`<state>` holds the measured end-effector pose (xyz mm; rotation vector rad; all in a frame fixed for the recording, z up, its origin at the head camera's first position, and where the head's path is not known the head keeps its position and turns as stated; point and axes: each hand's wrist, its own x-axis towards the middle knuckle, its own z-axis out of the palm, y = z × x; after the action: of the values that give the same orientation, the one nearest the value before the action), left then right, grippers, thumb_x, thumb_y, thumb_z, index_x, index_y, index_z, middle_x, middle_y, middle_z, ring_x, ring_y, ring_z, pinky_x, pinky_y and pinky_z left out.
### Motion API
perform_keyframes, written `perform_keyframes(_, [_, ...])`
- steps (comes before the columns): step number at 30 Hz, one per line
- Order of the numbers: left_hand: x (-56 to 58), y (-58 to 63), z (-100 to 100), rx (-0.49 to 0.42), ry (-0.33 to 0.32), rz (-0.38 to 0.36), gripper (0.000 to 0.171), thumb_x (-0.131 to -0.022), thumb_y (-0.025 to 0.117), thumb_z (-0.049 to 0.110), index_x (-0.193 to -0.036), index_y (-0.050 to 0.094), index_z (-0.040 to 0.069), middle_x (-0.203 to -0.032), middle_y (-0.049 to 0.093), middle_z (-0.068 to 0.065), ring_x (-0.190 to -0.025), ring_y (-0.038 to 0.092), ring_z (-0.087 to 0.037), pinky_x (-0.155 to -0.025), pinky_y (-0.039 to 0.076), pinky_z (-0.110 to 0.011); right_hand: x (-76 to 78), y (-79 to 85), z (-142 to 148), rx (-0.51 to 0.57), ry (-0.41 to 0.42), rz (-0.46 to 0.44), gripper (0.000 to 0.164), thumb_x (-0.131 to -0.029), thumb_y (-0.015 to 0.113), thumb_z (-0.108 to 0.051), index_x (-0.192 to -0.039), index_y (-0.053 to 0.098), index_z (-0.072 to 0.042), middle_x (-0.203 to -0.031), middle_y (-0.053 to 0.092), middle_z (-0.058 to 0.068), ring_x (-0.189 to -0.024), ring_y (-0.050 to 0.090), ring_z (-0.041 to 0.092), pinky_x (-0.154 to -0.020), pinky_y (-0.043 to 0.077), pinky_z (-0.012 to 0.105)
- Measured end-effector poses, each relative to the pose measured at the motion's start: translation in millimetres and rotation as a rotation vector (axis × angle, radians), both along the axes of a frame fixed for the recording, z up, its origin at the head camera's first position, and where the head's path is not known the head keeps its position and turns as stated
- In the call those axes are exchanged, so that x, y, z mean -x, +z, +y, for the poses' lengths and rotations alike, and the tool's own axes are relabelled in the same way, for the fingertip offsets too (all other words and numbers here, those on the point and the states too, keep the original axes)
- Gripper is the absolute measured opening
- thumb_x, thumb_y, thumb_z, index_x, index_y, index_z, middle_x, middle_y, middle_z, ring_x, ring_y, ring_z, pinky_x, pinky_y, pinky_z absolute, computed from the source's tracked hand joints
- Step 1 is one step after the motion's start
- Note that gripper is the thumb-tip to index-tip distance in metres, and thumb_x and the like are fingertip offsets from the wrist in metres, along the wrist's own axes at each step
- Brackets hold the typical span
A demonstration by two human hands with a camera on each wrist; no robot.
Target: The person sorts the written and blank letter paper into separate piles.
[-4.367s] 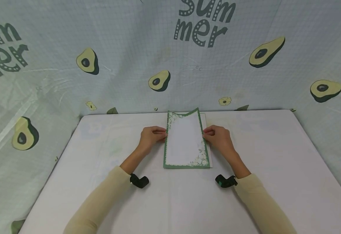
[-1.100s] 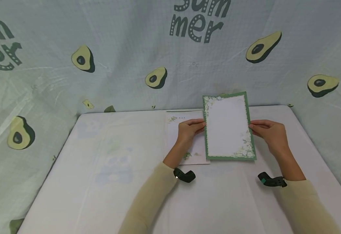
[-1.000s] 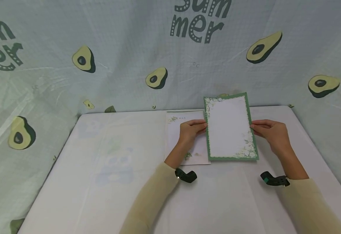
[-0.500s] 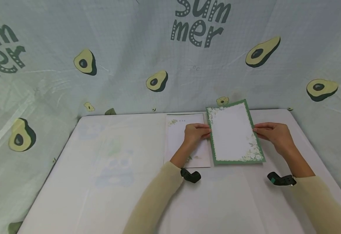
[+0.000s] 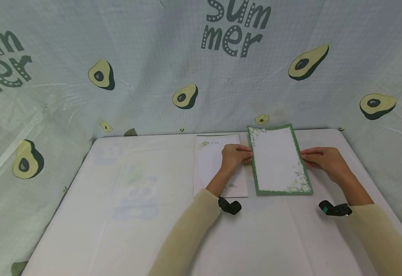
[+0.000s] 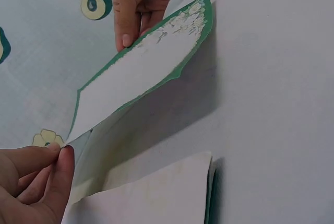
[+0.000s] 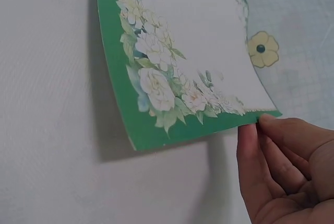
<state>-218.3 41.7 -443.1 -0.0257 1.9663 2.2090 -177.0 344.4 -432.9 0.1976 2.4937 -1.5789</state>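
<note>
A white sheet of paper with a green floral border [image 5: 277, 161] is pinched at both long sides. My left hand [image 5: 234, 156] grips its left edge between thumb and fingers, and my right hand [image 5: 325, 161] pinches the right edge. The wrist views show the sheet bowed and raised off the table, with its shadow below; white flowers [image 7: 156, 85] fill one corner. Partly behind my left hand and forearm lies a paler stack of paper [image 5: 208, 165] with a small printed sprig; green edges show under it in the left wrist view.
The table [image 5: 135, 237] has a white cover with faint bluish print showing through. Behind it hangs a pale cloth [image 5: 145, 69] printed with avocados and lettering. A black wrist camera [image 5: 230, 206] sits on each wrist.
Both hands have carried the bordered sheet off the stack to the right, uncovering the paler paper. In the last second it has moved slightly further right and lower.
</note>
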Motion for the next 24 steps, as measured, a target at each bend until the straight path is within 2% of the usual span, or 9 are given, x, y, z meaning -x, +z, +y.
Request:
perform_keyframes(4, [-0.9,-3.3,1,0.053,-0.002,0.033,0.011,-0.083,0.077,-0.012,-0.093,0.076,-0.011,-0.084,0.075,-0.022,-0.077,0.076,-0.033,-0.07,0.065,-0.034,-0.7,0.1,1,0.016,0.021,-0.005,0.049,-0.102,0.064,-0.018,-0.135,0.052,0.016,-0.092,0.068,-0.017,-0.085,0.068,-0.003,-0.079,0.061,0.02])
perform_keyframes(7, [-1.3,-7.4,2,0.142,-0.023,0.103,0.01,-0.082,0.079,-0.01,-0.092,0.076,-0.01,-0.081,0.075,-0.019,-0.073,0.076,-0.032,-0.066,0.064,-0.03,-0.4,-3.5,2,0.011,0.028,0.006,0.047,-0.102,0.064,-0.016,-0.134,0.053,0.018,-0.094,0.068,-0.014,-0.084,0.069,-0.002,-0.078,0.061,0.021])
perform_keyframes(11, [-3.3,-9.3,5,0.291,-0.065,0.188,0.009,-0.083,0.08,-0.007,-0.091,0.076,-0.007,-0.079,0.076,-0.014,-0.068,0.075,-0.024,-0.062,0.062,-0.023,0.8,-12.0,4,-0.028,0.026,0.015,0.046,-0.102,0.064,-0.015,-0.132,0.054,0.018,-0.099,0.069,-0.006,-0.083,0.068,-0.002,-0.076,0.061,0.02])
perform_keyframes(14, [-5.2,-7.5,5,0.341,-0.083,0.196,0.008,-0.083,0.08,-0.006,-0.091,0.076,-0.006,-0.08,0.076,-0.013,-0.067,0.074,-0.019,-0.062,0.061,-0.021,0.9,-14.9,3,-0.043,0.026,0.01,0.044,-0.102,0.063,-0.014,-0.132,0.055,0.018,-0.102,0.068,-0.001,-0.083,0.068,-0.003,-0.076,0.061,0.02])
perform_keyframes(24, [-5.0,-8.1,5,0.417,-0.092,0.167,0.008,-0.084,0.078,-0.007,-0.092,0.076,-0.006,-0.078,0.075,-0.011,-0.066,0.074,-0.018,-0.06,0.06,-0.021,-0.6,-14.2,4,-0.081,0.043,0.006,0.044,-0.103,0.062,-0.015,-0.132,0.055,0.018,-0.109,0.068,0.006,-0.084,0.067,-0.005,-0.077,0.061,0.019])
